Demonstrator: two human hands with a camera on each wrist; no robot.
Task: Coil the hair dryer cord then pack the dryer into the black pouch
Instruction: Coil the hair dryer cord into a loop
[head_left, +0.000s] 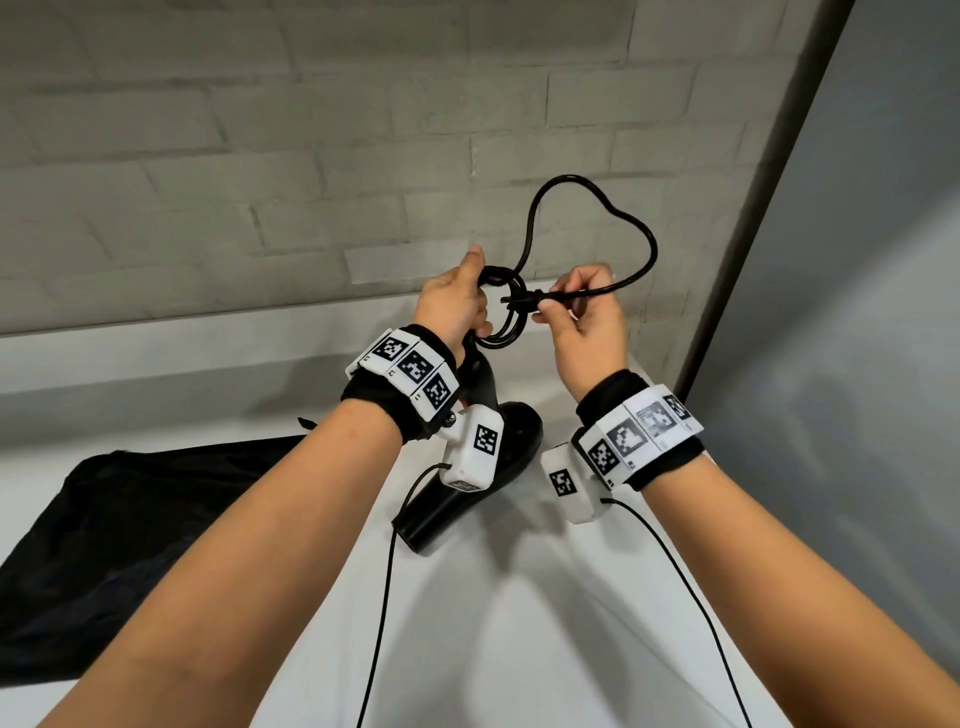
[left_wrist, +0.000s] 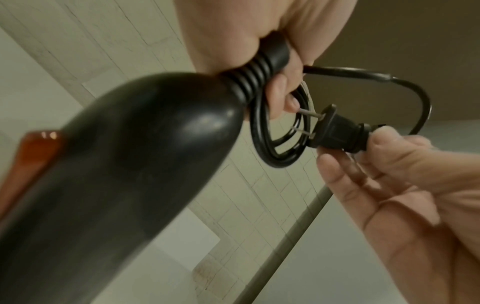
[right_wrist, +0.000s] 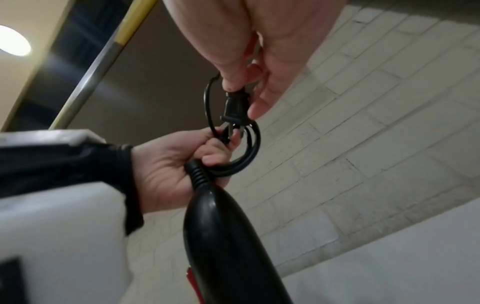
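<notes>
The black hair dryer (head_left: 467, 483) hangs below my left hand (head_left: 457, 301), held above the white table (head_left: 519, 623). That hand grips the ribbed cord collar (left_wrist: 249, 80) at the handle's end together with a small coil of black cord (head_left: 501, 322). My right hand (head_left: 582, 306) pinches the plug (left_wrist: 335, 131) between thumb and forefinger, its prongs pointing into the coil (right_wrist: 249, 150). A loose loop of cord (head_left: 597, 223) arches up behind both hands. The black pouch (head_left: 119, 545) lies flat on the table at the left.
A pale brick wall (head_left: 260, 156) stands close behind the table. At the right a grey panel (head_left: 857, 312) with a metal edge rises. Thin sensor cables (head_left: 384, 597) hang from both wristbands over the table.
</notes>
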